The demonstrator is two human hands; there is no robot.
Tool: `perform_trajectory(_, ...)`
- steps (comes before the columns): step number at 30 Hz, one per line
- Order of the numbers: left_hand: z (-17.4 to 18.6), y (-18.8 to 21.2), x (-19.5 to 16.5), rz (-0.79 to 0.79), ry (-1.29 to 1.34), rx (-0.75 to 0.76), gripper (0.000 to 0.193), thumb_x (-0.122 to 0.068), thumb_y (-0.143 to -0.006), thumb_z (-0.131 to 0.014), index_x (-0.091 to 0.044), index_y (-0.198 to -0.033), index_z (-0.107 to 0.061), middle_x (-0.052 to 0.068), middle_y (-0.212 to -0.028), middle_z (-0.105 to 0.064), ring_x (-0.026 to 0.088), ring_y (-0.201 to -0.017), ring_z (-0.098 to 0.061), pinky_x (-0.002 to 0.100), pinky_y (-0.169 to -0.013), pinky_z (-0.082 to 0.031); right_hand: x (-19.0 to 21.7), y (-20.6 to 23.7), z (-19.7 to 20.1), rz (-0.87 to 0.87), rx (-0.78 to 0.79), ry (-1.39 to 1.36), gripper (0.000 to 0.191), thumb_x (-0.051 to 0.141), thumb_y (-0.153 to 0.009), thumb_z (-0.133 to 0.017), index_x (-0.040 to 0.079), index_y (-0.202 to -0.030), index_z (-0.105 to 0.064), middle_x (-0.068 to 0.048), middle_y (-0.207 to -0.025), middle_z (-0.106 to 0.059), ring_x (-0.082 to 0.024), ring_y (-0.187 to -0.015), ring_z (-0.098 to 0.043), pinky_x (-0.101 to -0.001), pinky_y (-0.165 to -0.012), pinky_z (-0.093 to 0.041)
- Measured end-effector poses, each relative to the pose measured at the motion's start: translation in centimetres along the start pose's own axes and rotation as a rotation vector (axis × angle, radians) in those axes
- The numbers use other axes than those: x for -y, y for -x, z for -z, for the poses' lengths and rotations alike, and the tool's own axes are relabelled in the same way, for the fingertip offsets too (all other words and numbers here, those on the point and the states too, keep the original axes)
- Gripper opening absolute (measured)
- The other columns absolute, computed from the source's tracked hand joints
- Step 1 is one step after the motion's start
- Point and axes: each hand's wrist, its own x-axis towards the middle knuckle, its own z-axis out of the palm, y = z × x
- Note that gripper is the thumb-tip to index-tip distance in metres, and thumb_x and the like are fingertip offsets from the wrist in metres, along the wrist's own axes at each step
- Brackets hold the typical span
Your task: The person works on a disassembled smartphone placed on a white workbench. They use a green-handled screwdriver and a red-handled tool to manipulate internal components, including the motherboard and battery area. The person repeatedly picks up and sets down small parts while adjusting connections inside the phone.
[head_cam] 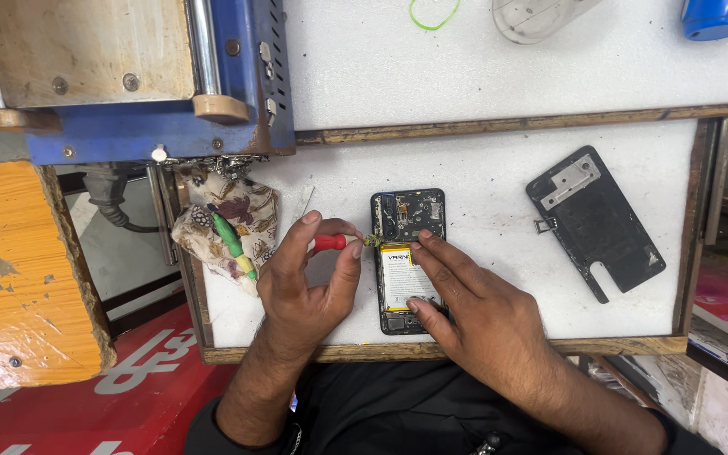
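Observation:
An opened black phone [409,212] lies on the white work surface [482,185], its yellow-and-white battery [399,274] exposed. My left hand [305,282] grips a small red-handled screwdriver [330,243], whose tip touches the phone's left edge just above the battery. My right hand [473,307] rests flat on the phone's lower half, fingers pressing on the battery. The screwdriver's tip is partly hidden by my fingers.
A black inner phone plate [596,223] lies to the right. A patterned cloth [233,219] with a green tool [231,240] on it sits at the left. A blue machine [128,76] stands at the back left. Wooden edges frame the tray [431,350].

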Motion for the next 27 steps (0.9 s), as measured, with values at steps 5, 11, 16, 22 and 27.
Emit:
perform_trajectory(5,0.5,-0.6,-0.4,-0.051,-0.048,0.103,0.061,0.003,-0.103,-0.07,-0.011,-0.148,-0.031,0.017,-0.11,-0.074,0.024,-0.098,-0.079,0.033,-0.086,-0.068,-0.1,0.0,-0.2,0.012,-0.006,0.003,0.059,0.041,-0.092,-0.069,0.006,-0.138,-0.059,-0.011,-0.143,-0.059,-0.02,-0.102,-0.073,-0.034,-0.078,-0.064)
perform_trajectory(11,1.3,-2.2,-2.4,-0.183,-0.049,0.286,0.059,-0.006,-0.091,-0.077,-0.027,-0.135,-0.044,0.018,-0.118,-0.066,0.035,-0.113,-0.069,0.053,-0.101,-0.06,0.0,0.0,-0.1,0.03,-0.036,-0.007,0.058,0.04,-0.091,-0.071,0.007,-0.138,-0.059,-0.011,-0.144,-0.059,-0.02,-0.104,-0.073,-0.0339,-0.08,-0.064)
perform_trajectory(16,1.6,-2.7,-3.1,-0.141,0.012,0.372,0.048,0.002,-0.087,-0.071,-0.02,-0.126,-0.055,0.023,-0.127,-0.066,0.045,-0.128,-0.059,0.063,-0.11,-0.047,-0.3,0.0,-0.1,0.059,-0.068,-0.058,0.061,0.035,-0.086,-0.077,0.005,-0.137,-0.061,-0.012,-0.145,-0.058,-0.02,-0.104,-0.073,-0.0347,-0.081,-0.063)
perform_trajectory(22,2.3,-2.6,-2.8,-0.007,0.131,0.392,0.05,0.01,-0.093,-0.066,-0.021,-0.132,-0.06,0.012,-0.132,-0.069,0.04,-0.133,-0.064,0.056,-0.113,-0.055,-1.7,1.9,-0.5,-0.004,-0.203,-0.457,0.036,0.015,-0.092,-0.072,0.003,-0.125,-0.07,-0.021,-0.146,-0.059,-0.019,-0.097,-0.078,-0.0254,-0.068,-0.066)
perform_trajectory(27,2.0,-2.8,-2.6,0.029,0.077,0.337,0.047,0.009,-0.089,-0.066,-0.019,-0.126,-0.06,0.011,-0.117,-0.069,0.036,-0.124,-0.066,0.057,-0.114,-0.053,-3.3,3.5,-1.0,-0.061,-0.333,-0.477,0.019,0.01,-0.097,-0.067,0.003,-0.113,-0.075,-0.016,-0.123,-0.074,-0.018,-0.097,-0.078,-0.0274,-0.075,-0.066)
